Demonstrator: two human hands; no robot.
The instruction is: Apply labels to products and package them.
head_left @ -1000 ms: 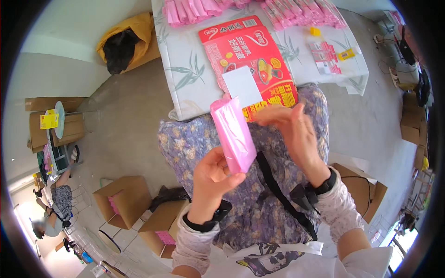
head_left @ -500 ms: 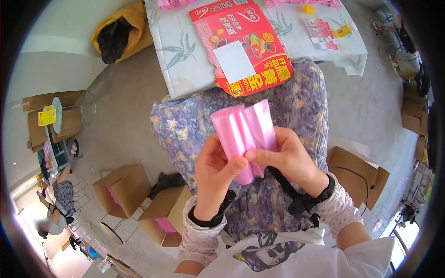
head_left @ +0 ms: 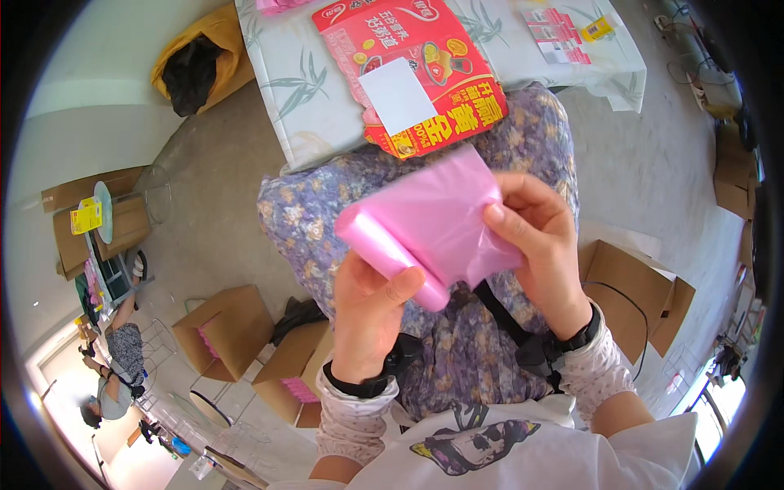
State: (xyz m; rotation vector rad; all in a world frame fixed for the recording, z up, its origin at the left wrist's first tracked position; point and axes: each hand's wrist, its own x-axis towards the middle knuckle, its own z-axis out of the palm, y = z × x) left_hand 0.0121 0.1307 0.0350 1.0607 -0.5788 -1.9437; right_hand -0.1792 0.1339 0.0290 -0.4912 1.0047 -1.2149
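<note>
A roll of pink plastic bags (head_left: 380, 245) is held above my lap, with a flat sheet unrolled from it toward the right. My left hand (head_left: 367, 306) is closed round the lower part of the roll, its thumb lying along the front. Between thumb and fingers, my right hand (head_left: 543, 245) pinches the loose end (head_left: 453, 208) of the pink film. Just beyond the roll, a flattened red cardboard box (head_left: 400, 37) lies at the table's near edge. On it rests a blank white card (head_left: 398, 96).
The table (head_left: 282, 102) has a leaf-patterned cover; pink printed cards (head_left: 558, 37) and a yellow bottle (head_left: 597, 29) lie at its right. Open cardboard boxes (head_left: 233, 327) stand left of me, another box (head_left: 625, 282) right. A yellow sack (head_left: 220, 53) stands far left. Another person (head_left: 122, 367) is at left.
My right hand has moved right and up, drawing the pink film out into a wide sheet. My left hand has shifted slightly left with the roll, which is now more tilted.
</note>
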